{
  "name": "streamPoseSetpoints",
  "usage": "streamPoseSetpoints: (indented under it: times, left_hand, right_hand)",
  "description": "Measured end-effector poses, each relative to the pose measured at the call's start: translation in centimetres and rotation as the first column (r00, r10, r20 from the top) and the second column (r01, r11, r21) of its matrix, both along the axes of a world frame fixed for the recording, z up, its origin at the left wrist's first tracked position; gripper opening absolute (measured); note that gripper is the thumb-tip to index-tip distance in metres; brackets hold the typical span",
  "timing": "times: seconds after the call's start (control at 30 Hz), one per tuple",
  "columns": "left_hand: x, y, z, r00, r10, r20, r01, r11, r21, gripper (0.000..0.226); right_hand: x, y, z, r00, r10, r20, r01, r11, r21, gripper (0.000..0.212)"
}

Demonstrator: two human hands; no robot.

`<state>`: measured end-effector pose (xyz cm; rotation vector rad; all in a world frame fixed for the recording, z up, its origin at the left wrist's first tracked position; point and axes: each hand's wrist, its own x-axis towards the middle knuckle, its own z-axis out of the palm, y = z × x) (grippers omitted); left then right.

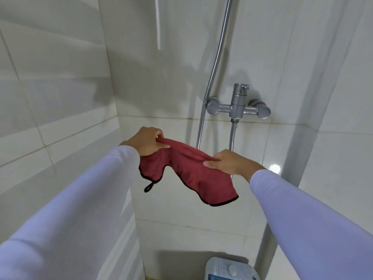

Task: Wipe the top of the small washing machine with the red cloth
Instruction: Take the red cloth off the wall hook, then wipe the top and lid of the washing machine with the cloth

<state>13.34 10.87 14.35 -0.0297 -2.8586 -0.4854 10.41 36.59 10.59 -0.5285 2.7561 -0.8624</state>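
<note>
The red cloth (187, 170) hangs in the air between both hands: the left hand (147, 141) pinches its upper edge, the right hand (228, 161) grips the other end, and it sags loosely before the tiled wall (60, 98). The small washing machine (230, 268) sits well below, only its top corner showing. Best to fold the cloth into a flat pad first, then lower it; its top is probably dusty, though little shows
</note>
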Motion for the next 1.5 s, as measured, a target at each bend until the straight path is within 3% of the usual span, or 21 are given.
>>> streamPoseSetpoints:
  times: [0.13, 0.3, 0.43, 0.53, 0.6, 0.73, 0.87, 0.93, 1.0, 1.1, 1.23, 1.37, 1.5]
  left_hand:
    - [1.4, 3.6, 0.3, 0.996, 0.001, 0.085, -0.004, 0.999, 0.037, 0.026]
    - [2.5, 9.2, 1.2, 0.987, -0.045, 0.152, 0.004, 0.965, 0.261, 0.019]
    - [3.6, 13.0, 1.9, 0.974, -0.147, 0.173, 0.073, 0.923, 0.378, 0.024]
    - [4.7, 15.1, 2.6, 0.925, -0.267, 0.272, 0.076, 0.828, 0.556, 0.027]
    - [5.3, 16.2, 3.0, 0.876, -0.351, 0.331, 0.097, 0.801, 0.591, 0.031]
    - [5.7, 17.8, 2.5, 0.841, -0.423, 0.338, 0.185, 0.811, 0.555, 0.026]
    - [4.4, 19.2, -0.2, 0.972, -0.232, 0.038, 0.163, 0.782, 0.602, 0.011]
    - [3.3, 19.6, -2.0, 0.993, -0.093, -0.067, 0.114, 0.75, 0.652, 0.014]
    - [2.8, 20.0, -3.2, 0.996, -0.086, 0.028, 0.04, 0.702, 0.711, 0.031]
    - [2.3, 20.6, -4.5, 0.918, -0.278, 0.282, -0.065, 0.598, 0.799, 0.068]
    - [0.3, 20.1, -6.0, 0.823, -0.482, 0.299, -0.036, 0.482, 0.875, 0.089]
    - [-2.3, 19.2, -6.5, 0.844, -0.478, 0.243, 0.04, 0.508, 0.86, 0.046]
    - [-4.5, 19.0, -8.0, 0.849, -0.483, 0.215, 0.1, 0.546, 0.832, 0.03]
  right_hand:
    - [1.6, 1.2, 1.0, 0.981, -0.114, 0.157, 0.14, 0.976, -0.168, 0.047]
    - [3.7, 1.7, 1.8, 0.891, -0.114, 0.439, 0.35, 0.788, -0.506, 0.039]
    - [4.6, 2.8, 2.5, 0.848, -0.034, 0.529, 0.418, 0.658, -0.627, 0.045]
    - [5.0, 4.6, 2.6, 0.85, 0.078, 0.52, 0.371, 0.614, -0.697, 0.067]
    - [5.4, 6.0, 2.5, 0.864, 0.102, 0.493, 0.334, 0.617, -0.713, 0.073]
    - [5.6, 8.4, 1.4, 0.899, 0.05, 0.435, 0.318, 0.607, -0.728, 0.045]
    - [5.4, 10.9, 0.6, 0.895, 0.01, 0.446, 0.365, 0.561, -0.743, 0.043]
    - [5.2, 12.2, 0.4, 0.889, 0.017, 0.458, 0.374, 0.55, -0.747, 0.043]
    - [4.9, 13.3, 0.1, 0.888, 0.053, 0.457, 0.363, 0.529, -0.767, 0.039]
    - [4.6, 14.0, -0.2, 0.887, 0.113, 0.447, 0.35, 0.465, -0.813, 0.027]
    - [3.7, 13.4, -1.1, 0.882, 0.105, 0.46, 0.398, 0.358, -0.845, 0.026]
    - [2.0, 12.1, -2.6, 0.854, 0.032, 0.519, 0.49, 0.283, -0.824, 0.033]
    - [1.0, 11.1, -5.1, 0.8, -0.049, 0.598, 0.586, 0.279, -0.761, 0.033]
